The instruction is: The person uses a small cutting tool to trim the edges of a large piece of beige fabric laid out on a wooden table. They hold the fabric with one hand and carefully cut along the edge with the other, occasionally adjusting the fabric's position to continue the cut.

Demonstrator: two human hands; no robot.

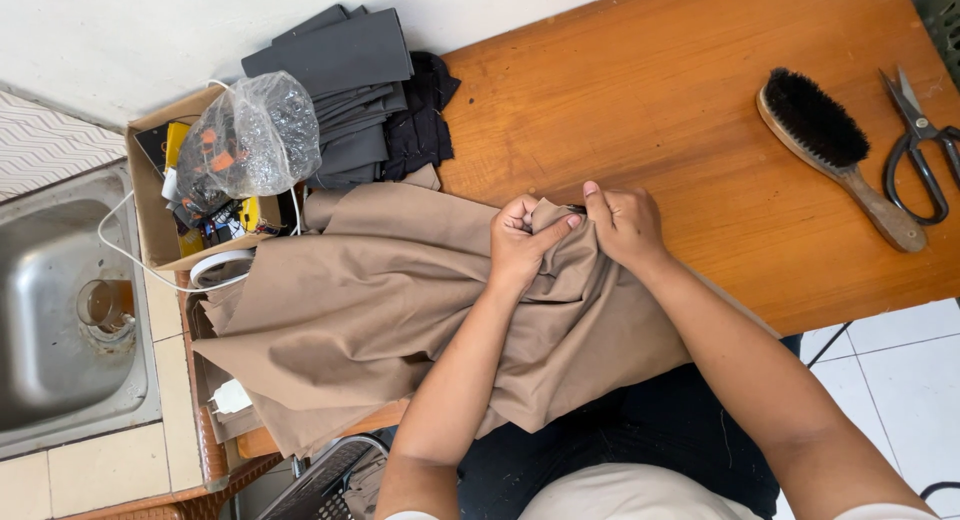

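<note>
Both hands pinch the same bunched-up bit of a big tan cloth (pixel 400 310): the left hand (pixel 522 242) has a closed grip, with the thumb pressing a fold into its curled fingers, and the right hand (pixel 625 223) right beside it has its fingers shut tight on the cloth too. The rest of the cloth spreads out left of the left hand's grip and hangs down over the near edge of the wooden tabletop (pixel 650 100). Far to the right of the right hand's grip lie a wooden brush (pixel 835 150) with black bristles and black scissors (pixel 920 145), and up to the left of the left hand's grip sit a stack of dark folded cloth (pixel 355 80) and a cardboard box (pixel 150 210) with a clear plastic bag (pixel 255 140) on top.
</note>
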